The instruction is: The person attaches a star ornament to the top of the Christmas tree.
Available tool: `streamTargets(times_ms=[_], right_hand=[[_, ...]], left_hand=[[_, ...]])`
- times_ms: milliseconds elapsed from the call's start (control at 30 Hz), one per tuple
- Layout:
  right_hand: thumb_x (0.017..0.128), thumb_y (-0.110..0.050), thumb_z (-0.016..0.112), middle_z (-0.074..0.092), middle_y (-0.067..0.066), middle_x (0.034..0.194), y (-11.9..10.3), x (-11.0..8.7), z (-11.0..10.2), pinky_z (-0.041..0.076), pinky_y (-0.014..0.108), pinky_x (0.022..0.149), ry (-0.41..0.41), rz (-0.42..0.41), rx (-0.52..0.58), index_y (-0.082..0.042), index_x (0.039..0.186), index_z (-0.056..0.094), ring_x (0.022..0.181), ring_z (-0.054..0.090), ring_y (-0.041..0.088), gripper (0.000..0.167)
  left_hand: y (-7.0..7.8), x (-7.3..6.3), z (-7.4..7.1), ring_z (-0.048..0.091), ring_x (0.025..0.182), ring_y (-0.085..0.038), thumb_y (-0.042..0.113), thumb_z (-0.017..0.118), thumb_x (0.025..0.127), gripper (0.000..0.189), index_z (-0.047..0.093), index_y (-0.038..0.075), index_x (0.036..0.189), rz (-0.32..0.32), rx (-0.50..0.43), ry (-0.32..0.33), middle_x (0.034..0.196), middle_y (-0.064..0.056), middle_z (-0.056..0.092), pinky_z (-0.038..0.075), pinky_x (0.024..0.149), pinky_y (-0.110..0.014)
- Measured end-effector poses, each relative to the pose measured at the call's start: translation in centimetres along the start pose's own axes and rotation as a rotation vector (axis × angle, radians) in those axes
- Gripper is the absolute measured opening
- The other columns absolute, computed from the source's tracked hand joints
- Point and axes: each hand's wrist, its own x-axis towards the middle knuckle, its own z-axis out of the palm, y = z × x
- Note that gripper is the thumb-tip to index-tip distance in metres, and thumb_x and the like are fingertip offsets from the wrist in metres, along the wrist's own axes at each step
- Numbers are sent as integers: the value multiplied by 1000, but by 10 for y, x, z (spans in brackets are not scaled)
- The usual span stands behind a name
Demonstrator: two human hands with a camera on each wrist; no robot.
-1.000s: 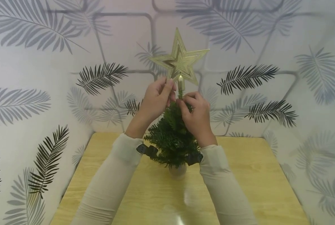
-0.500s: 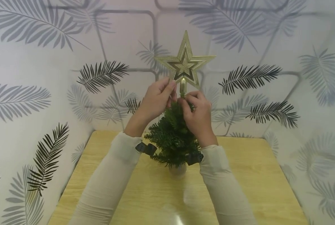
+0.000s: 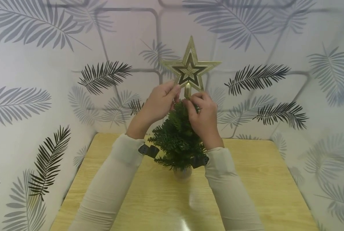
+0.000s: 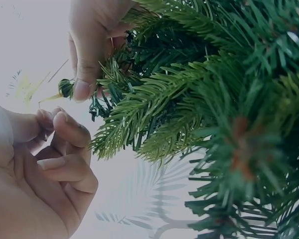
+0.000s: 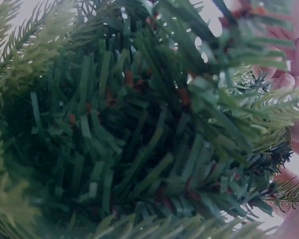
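A gold star tree topper (image 3: pixel 190 71) stands upright over a small green artificial Christmas tree (image 3: pixel 176 138) in the head view. My left hand (image 3: pixel 160 101) pinches the star's lower left point between thumb and fingers. Just below the star's socket (image 3: pixel 187 90), my right hand (image 3: pixel 204 117) pinches the tip of the tree. The socket sits down over that tip, right at the right fingertips. In the left wrist view, the curled fingers of the left hand (image 4: pixel 55 174) are beside the branches (image 4: pixel 159 99). Dense green needles (image 5: pixel 129 134) fill most of the right wrist view.
The tree's pale round base (image 3: pixel 182 175) rests on a light wood-look table (image 3: pixel 160 202). Behind and at both sides rise pale walls (image 3: pixel 125 38) with a leaf pattern. A dark wrist camera (image 3: pixel 148 150) on the left sleeve is close to the branches.
The star has turned to face forward and come down with the left hand. Its socket now covers the green tip that showed below it. The right hand has stayed nearly in place.
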Motion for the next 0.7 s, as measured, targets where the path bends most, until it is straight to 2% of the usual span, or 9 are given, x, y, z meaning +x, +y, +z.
streamTargets(times_ms=[267,400,533,600,700], right_hand=[[99,-12,71,67,19,97,0,-2,-1,50,48,74,2,16,-4,1,85,76,87,65,37,19],[99,-14,72,66,19,97,-4,-4,-2,48,48,74,17,26,-19,1,84,75,87,63,37,21],[100,-17,72,68,18,98,-6,-4,-3,49,49,75,34,21,-53,1,87,78,88,64,37,23],[100,-18,72,68,19,99,-6,-6,-3,50,50,79,39,14,-61,3,89,78,91,64,37,24],[100,-18,72,67,21,107,-5,-9,-3,51,51,88,39,14,-33,5,94,78,99,64,38,25]], left_hand=[[2,-1,1,57,62,-30,28,38,115,35,55,2,97,-23,66,-24,70,-13,56,45,62,-37],[5,-2,2,59,66,-27,29,38,115,34,57,5,102,-14,99,-18,92,-14,60,47,66,-36],[8,-4,4,62,72,-27,32,44,113,32,61,7,123,-35,56,-7,129,-12,56,50,65,-37],[8,-6,3,63,74,-27,34,46,112,35,58,8,133,-62,22,-1,138,-10,54,50,62,-38],[7,-9,3,63,74,-26,36,47,112,41,55,9,141,-89,23,5,141,-10,54,49,61,-39]])
